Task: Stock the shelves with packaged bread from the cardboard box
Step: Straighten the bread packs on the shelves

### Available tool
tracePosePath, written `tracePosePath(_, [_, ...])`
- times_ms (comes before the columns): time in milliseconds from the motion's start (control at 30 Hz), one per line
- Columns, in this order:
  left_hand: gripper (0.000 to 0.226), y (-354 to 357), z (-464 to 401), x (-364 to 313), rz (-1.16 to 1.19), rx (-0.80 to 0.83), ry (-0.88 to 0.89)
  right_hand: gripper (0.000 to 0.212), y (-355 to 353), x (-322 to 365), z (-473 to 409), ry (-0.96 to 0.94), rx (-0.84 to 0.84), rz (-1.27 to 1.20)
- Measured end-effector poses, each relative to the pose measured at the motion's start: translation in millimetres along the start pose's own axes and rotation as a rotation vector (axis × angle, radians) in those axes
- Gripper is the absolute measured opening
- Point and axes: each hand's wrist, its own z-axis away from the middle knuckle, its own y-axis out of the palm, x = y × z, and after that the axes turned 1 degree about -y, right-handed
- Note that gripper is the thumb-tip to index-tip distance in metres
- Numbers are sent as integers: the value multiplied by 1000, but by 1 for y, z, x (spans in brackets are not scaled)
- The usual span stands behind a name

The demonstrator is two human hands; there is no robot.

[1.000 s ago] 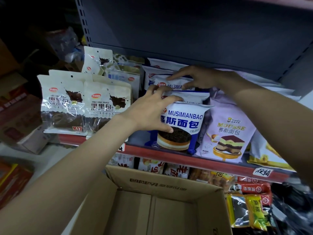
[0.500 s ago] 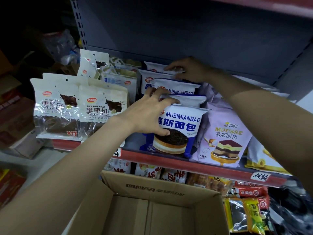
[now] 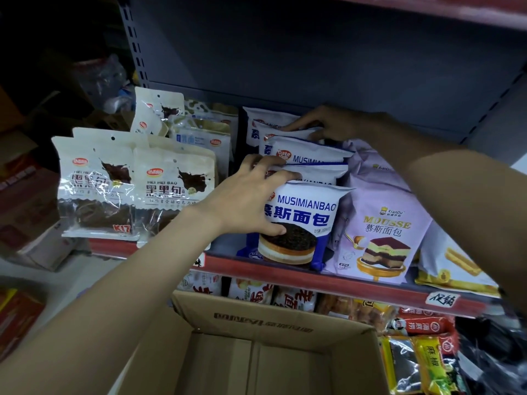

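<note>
1. The packaged bread, blue-and-white MUSIMIANBAO packs (image 3: 302, 223), is stood in a row running from the shelf's red front edge (image 3: 285, 270) back towards the grey rear panel (image 3: 313, 52). Five packs can be counted in this row; the rearmost ones are partly hidden.
2. Open room is seen above the row, up to the shelf overhead. A narrow gap is left between the row and the brown-and-cream HEI HEI BAO packs (image 3: 171, 189) at the shelf's left end, some of which overhang the front edge. Lilac MOUSSE packs (image 3: 382, 229) are pressed against the row's right side.
3. The left hand (image 3: 245, 201) is laid over the top left corner of the front pack: its fingers (image 3: 285, 175) are curled over the pack's top seam and the thumb is pressed on the pack's face, so the pack is gripped.
4. The right hand (image 3: 328, 124) is rested on the tops of the rear packs, fingers nearly straight, nothing clasped.
5. One cardboard box (image 3: 256, 323) is stood open below the shelf's front edge; only its bare bottom flaps are seen.
</note>
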Motion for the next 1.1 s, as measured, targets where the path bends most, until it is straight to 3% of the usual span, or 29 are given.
tracePosePath(100, [94,0,0,1,4,2,-6,53,-5,-5,10,58,35,-31])
tracePosePath(233, [94,0,-1,0,-1,12,0,43,-12,-2,7,42,-282,-27])
tracePosePath(300, [93,0,-1,1,-1,9,4,43,-14,0,-4,11,-346,47])
tracePosePath(500, [93,2,-2,3,-31,-6,19,54,-3,-9,-41,4,-121,319])
tracePosePath(933, [94,1,0,2,5,-16,20,51,-14,-29,-5,53,-68,293])
tracePosePath(1033, [93,1,0,3,27,-10,25,47,-13,-27,1,66,-113,270])
tracePosePath(1100, [93,1,0,5,92,-6,29,38,-15,-17,10,55,-234,161])
